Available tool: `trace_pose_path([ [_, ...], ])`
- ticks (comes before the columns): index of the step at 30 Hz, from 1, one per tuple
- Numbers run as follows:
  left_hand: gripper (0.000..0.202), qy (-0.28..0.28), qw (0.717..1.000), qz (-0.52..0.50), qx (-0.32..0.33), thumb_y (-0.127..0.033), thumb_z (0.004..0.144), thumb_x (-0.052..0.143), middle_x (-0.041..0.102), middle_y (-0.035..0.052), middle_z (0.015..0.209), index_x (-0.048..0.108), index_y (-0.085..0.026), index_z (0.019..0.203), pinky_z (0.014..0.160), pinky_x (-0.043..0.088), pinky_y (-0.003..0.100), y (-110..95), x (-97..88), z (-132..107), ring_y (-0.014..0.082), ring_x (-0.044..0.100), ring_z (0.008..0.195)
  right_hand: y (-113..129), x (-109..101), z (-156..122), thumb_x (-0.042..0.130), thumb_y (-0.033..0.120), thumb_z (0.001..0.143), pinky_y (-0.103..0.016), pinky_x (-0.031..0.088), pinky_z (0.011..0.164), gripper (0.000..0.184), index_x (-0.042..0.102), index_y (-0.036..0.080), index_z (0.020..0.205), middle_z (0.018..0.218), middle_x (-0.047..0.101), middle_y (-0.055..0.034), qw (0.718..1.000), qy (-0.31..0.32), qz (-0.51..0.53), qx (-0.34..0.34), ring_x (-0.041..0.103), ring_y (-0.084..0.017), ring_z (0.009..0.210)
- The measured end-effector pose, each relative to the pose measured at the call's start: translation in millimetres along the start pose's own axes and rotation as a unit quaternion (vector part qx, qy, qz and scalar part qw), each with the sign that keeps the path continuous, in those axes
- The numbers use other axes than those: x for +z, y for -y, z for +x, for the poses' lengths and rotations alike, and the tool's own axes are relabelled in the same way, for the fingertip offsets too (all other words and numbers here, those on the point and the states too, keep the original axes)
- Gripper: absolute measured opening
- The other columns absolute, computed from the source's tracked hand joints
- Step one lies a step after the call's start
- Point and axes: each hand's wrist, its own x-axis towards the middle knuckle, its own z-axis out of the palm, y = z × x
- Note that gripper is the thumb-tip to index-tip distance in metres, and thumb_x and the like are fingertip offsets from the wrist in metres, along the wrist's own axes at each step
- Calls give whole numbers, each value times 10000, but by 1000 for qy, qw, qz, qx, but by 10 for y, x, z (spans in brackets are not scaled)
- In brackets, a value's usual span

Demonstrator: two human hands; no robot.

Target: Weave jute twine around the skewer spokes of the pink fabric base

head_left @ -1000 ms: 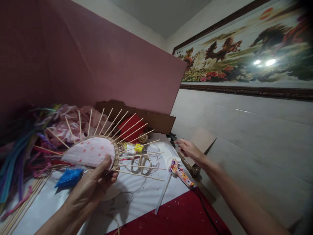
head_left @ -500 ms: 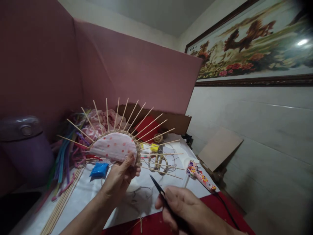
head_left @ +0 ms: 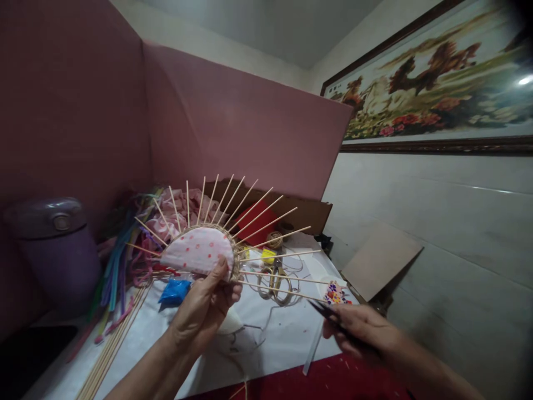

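L hand (head_left: pixel 204 311) grips the half-round polka-dot fabric piece (head_left: pixel 196 251) at its 5 o'clock edge, flat side down, skewer spokes (head_left: pixel 266 225) fanning 9 to 3 o'clock. R hand (head_left: pixel 366 333) is clenched on dark scissors (head_left: pixel 328 312), long axis tip toward 10 o'clock, at the lowest spoke's end.

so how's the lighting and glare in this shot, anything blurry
Head view: dim room light, a glare spot on the framed painting, dark vignette at the top right corner, wide-angle bend in the walls; the right hand and its dark tool are slightly soft, the left hand and spoked disc sharper.

Both forearms bare, no sleeves, rings or watch.
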Motion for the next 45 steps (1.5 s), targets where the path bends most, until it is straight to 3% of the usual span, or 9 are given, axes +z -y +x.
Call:
trace_pose_path([
  [3, 182, 14, 1000, 6, -17, -267, 699, 649, 564, 20, 554, 558, -116, 651, 383, 434, 165, 42, 40, -29, 97, 540, 459, -150, 213, 146, 496, 573, 739, -190, 138, 371, 429, 529, 149, 794, 468, 287, 86, 999, 12, 34, 10, 216, -38, 391],
  [6, 174, 24, 999, 6, -34, -271, 698, 650, 571, 12, 571, 567, -121, 671, 389, 440, 162, 91, 58, -53, 92, 544, 463, -134, 460, 295, 529, 529, 743, -181, 198, 403, 369, 532, 161, 773, 544, 341, 62, 998, 1, 55, -10, 276, -41, 450],
  [9, 174, 24, 999, 5, -44, -264, 681, 667, 569, 1, 575, 564, -124, 670, 392, 444, 157, 113, 54, -64, 85, 544, 460, -74, 571, 422, 520, 512, 758, -186, 203, 402, 346, 546, 174, 828, 587, 388, 42, 994, 10, 101, -47, 305, -49, 460],
  [17, 204, 25, 998, 20, -55, -283, 679, 668, 564, 9, 597, 546, -120, 675, 407, 451, 165, 121, 59, -79, 81, 533, 455, -16, 613, 578, 582, 445, 731, -174, 141, 391, 334, 556, 136, 855, 606, 401, 37, 988, 33, 132, -71, 289, -31, 460],
  [30, 193, 26, 998, 24, -60, -275, 680, 669, 592, 28, 629, 557, -119, 696, 434, 472, 177, 156, 1, -43, 85, 547, 474, -155, 608, 711, 522, 462, 788, -187, 173, 433, 350, 542, 137, 917, 648, 380, 24, 983, 23, 80, -165, 273, -54, 519],
  [45, 223, 23, 997, 45, -51, -303, 687, 659, 580, 16, 573, 540, -124, 629, 424, 452, 171, 140, -8, -35, 89, 549, 470, -177, 550, 738, 536, 467, 770, -212, 246, 514, 354, 565, 137, 895, 649, 390, 20, 982, 5, 48, -183, 313, -76, 562],
])
